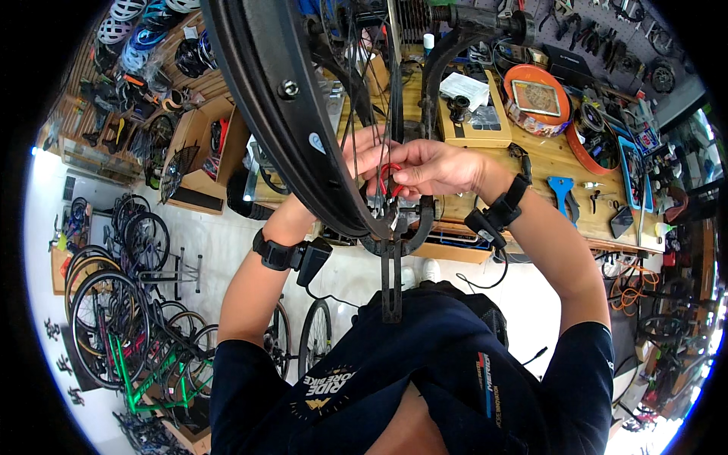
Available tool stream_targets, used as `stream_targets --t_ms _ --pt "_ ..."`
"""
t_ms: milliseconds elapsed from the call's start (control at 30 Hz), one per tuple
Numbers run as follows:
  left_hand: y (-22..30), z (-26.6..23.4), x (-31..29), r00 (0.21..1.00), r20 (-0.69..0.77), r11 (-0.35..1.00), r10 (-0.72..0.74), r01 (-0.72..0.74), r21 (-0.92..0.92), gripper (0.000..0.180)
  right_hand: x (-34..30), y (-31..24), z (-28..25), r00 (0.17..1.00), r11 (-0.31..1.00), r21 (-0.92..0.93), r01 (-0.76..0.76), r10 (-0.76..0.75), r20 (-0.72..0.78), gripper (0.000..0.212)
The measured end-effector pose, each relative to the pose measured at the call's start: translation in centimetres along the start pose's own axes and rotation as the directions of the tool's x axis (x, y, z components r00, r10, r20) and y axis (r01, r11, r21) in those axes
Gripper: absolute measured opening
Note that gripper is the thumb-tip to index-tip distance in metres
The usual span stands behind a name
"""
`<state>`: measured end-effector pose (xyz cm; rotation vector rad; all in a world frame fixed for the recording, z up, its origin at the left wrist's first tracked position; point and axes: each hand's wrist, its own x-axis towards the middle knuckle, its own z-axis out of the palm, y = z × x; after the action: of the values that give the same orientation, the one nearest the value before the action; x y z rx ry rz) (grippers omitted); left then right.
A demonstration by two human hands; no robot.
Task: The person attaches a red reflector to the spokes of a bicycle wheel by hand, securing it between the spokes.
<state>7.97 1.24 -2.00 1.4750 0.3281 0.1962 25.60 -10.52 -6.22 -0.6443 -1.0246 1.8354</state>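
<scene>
A black bicycle wheel rim (303,129) slants across the upper middle, its spokes running up to a hub (415,19) at the top edge. It stands in a black truing stand (392,280), whose arms flank it. Low on the spokes, close to the rim, my right hand (438,168) pinches a red spoke wrench (393,170) between thumb and fingers. My left hand (368,150) reaches in from the rim's other side, its fingers curled among the spokes beside the wrench. Rim and spokes partly cover that hand, so what its fingertips grip is hidden.
Behind the wheel lies a wooden workbench (557,159) with a yellow cardboard box (478,136), an orange round tray (565,114) and a blue-handled tool (561,188). An open carton (199,144) sits at left. Several bicycles, one with a green frame (125,379), fill the lower left.
</scene>
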Motion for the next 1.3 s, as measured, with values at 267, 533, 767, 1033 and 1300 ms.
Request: stream_targets --t_ms 267,533,767,1033,1300 --pt "0.8 0.2 -0.5 0.998 0.069 0.993 0.0 0.008 -0.115 0.055 0.0 0.2 0.2 0.996 0.995 0.097 0.018 -0.026 0.084 0.04" --pt "2.7 -0.4 -1.4 0.989 0.091 0.99 -0.116 0.123 -0.072 0.052 1.3 0.3 1.3 0.98 0.982 0.067 0.179 -0.184 0.081 0.041" --pt "1.1 -0.4 -0.7 0.997 0.077 0.998 -0.031 0.036 -0.057 0.052 0.1 -0.6 4.6 0.883 0.899 -0.429 -0.089 -0.128 -0.451 0.026" --pt "-0.1 -0.5 0.1 1.0 0.02 0.962 0.008 -0.013 0.273 0.058 0.1 -1.4 3.3 0.897 0.808 -0.554 -0.202 -0.074 -0.435 0.021" --pt "-0.7 -3.1 -0.3 0.991 -0.132 0.978 0.032 -0.004 0.208 0.055 2.1 1.0 -4.0 0.862 0.731 -0.632 -0.259 -0.12 -0.492 0.025"
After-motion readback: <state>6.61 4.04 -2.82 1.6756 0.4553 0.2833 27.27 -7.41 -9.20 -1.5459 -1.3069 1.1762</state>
